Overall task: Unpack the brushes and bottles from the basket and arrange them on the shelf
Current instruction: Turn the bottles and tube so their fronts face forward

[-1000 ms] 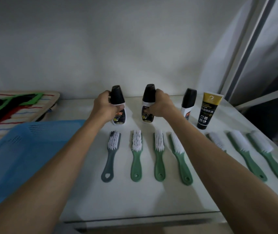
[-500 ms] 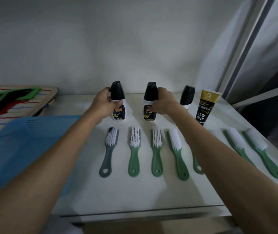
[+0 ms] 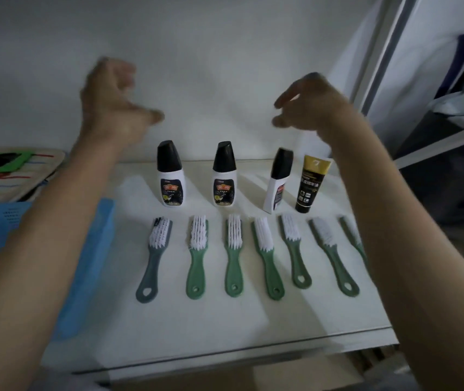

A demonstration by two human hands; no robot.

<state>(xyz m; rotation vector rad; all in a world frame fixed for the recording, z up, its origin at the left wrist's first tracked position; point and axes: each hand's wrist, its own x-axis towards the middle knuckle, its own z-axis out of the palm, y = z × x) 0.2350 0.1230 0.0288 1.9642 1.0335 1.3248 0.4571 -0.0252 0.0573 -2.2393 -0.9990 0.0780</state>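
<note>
Hovering empty and loosely open above the shelf [image 3: 225, 328], the left hand [image 3: 112, 108] and right hand [image 3: 312, 108] grip nothing; bottles [image 3: 224, 176] and brushes [image 3: 233, 255] stand arranged, so likely only checking the blue basket [image 3: 89, 249] remains.

Looks like a home storage corner. A white shelf [image 3: 253, 328] against a plain wall [image 3: 211, 66] holds shoe-care bottles [image 3: 170, 176] and brushes [image 3: 197, 255].

wall [image 3: 225, 52]: plain white, dim light | metal upright [image 3: 386, 49]: grey, right | striped cloth [image 3: 13, 173]: left
</note>
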